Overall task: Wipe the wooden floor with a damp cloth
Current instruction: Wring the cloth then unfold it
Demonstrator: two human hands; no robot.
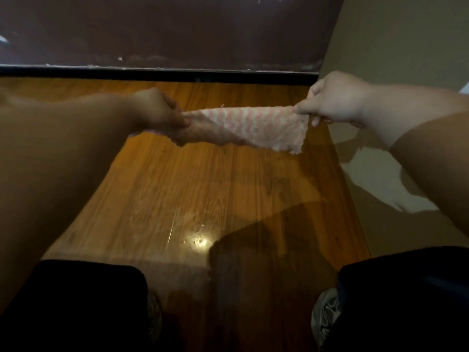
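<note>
Currently, the cloth (250, 124), a pink-and-white textured piece, is held stretched in the air between both hands, above the wooden floor (177, 189) and clear of it. The left hand (158, 111) grips the left end of the cloth with its fingers curled around bunched fabric; a further fold hangs just below that hand. The right hand (332, 99) pinches the upper right corner of the cloth between thumb and forefinger, the other fingers curled loosely beneath. The lower right corner of the cloth hangs free with a ragged edge.

The wooden floor shows brown plank grain and carries a bright glare spot (200, 241) near the lower centre, with small pale specks around it. A dark panel (165, 29) with a black base strip (157, 73) stands at the far edge of the floor. A beige wall (396, 41) borders the floor on the right. Both knees, in dark trousers (83, 301), occupy the lower corners of the view, and a grey shoe (326, 313) is visible beside the right knee.
</note>
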